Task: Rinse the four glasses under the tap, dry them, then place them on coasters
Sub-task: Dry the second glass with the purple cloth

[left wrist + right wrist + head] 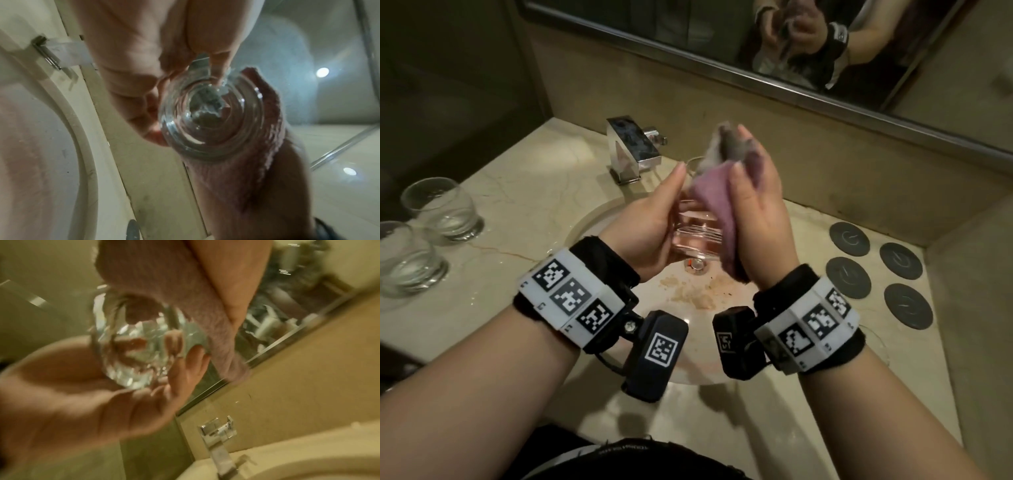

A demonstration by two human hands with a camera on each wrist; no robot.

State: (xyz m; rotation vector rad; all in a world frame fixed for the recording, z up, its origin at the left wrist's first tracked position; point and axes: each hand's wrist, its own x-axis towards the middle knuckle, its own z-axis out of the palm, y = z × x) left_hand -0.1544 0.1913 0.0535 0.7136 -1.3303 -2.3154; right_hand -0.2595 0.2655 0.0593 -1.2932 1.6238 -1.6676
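Note:
Over the sink my left hand [659,219] grips a clear glass [695,236] around its lower body, tilted with its mouth away from me. My right hand [755,202] holds a pink cloth [714,202] wrapped against the glass's right side, its top bunched at the rim. The left wrist view looks up through the glass base [211,118] with the cloth [259,159] alongside. In the right wrist view the glass [139,345] sits in my left palm [82,394] under the cloth [164,280]. Two more glasses [441,209] [404,260] stand on the counter at left.
Several dark round coasters [849,238] [907,306] lie bare on the counter at right. A square chrome tap [633,147] stands behind the basin [592,222], which shows brown residue near the drain [697,265]. A mirror runs along the back wall.

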